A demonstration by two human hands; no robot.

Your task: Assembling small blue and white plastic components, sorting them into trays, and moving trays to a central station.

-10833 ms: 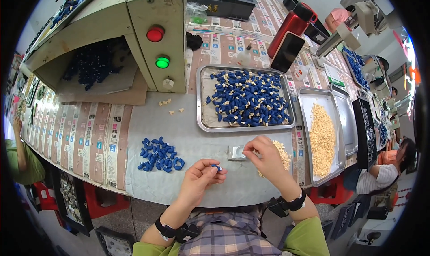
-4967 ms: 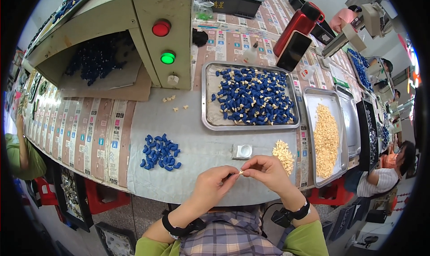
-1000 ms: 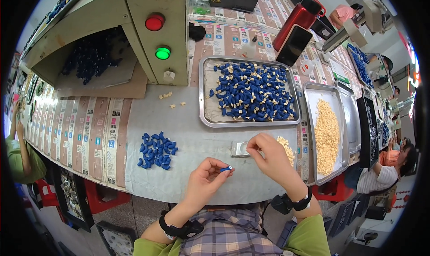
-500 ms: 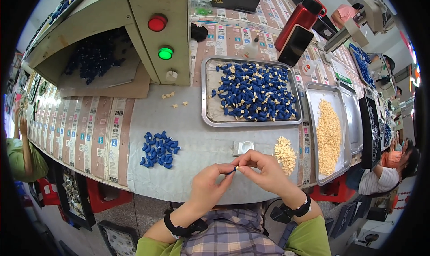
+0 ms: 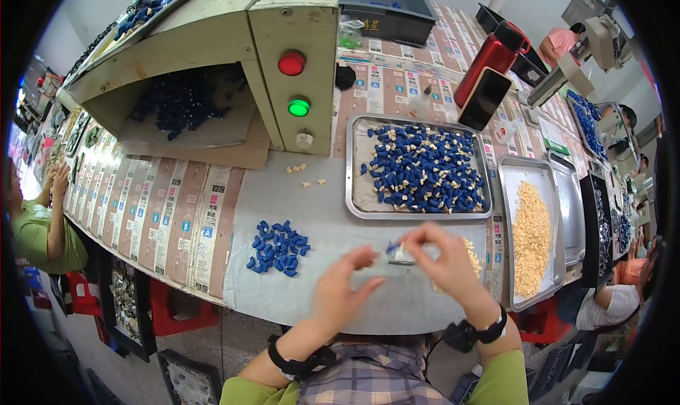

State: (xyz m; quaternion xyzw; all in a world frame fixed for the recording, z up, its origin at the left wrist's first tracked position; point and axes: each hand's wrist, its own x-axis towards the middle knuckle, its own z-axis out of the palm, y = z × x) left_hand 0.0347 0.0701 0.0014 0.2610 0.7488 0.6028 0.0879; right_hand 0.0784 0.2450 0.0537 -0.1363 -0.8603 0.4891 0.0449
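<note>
My right hand pinches a small blue piece near its fingertips, over a small pale square dish that the hand partly covers. Blurred by motion, my left hand has its thumb and fingers apart with nothing visible between them. Left of it lies a loose group of short, curved blue pieces. A little heap of cream-coloured pieces shows partly behind my right hand. Beyond both hands, a metal tray holds many blue pieces mixed with cream bits.
At the right, another metal tray holds a cream heap. A greenish machine with red and green lights stands back left, more blue pieces inside. A red bottle and a phone stand behind the tray. Other people sit at both sides.
My hands have come apart: the left moved away with fingers spreading, the right moved up with the blue piece to the dish. The whole view has shifted slightly.
</note>
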